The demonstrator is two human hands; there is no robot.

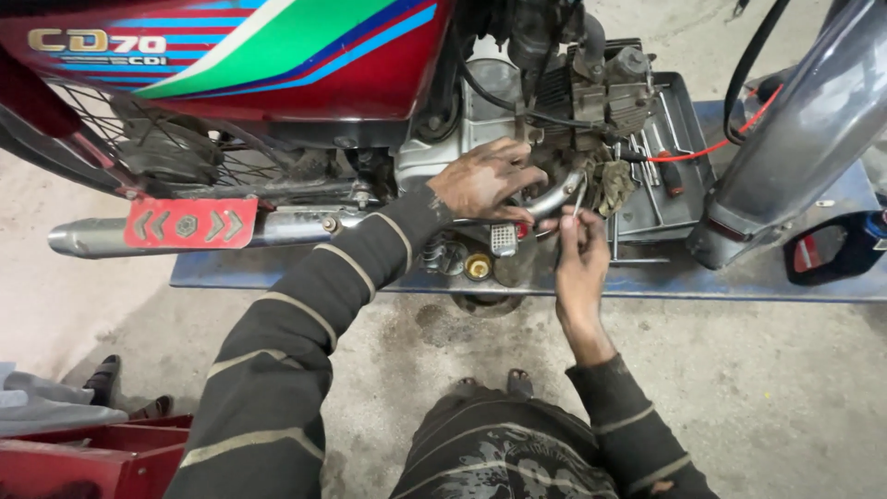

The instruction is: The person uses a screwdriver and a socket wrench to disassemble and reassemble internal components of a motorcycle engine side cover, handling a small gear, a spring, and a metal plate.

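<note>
1. L hand [485,177]: fingers curled over curved chrome exhaust pipe [557,197] at grey motorcycle engine [480,111].
2. R hand [579,259]: fingers pinch thin metal rod [578,198], tip beside pipe.
3. Grey metal tool tray [679,139] behind.

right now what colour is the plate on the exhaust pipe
Red with grey chevron marks, on the plate of the exhaust pipe; head view.

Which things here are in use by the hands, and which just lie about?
In use: left hand on exhaust pipe; right hand pinching a thin tool; engine.
Lying about: tool tray, screwdriver, rag, red box.
</note>
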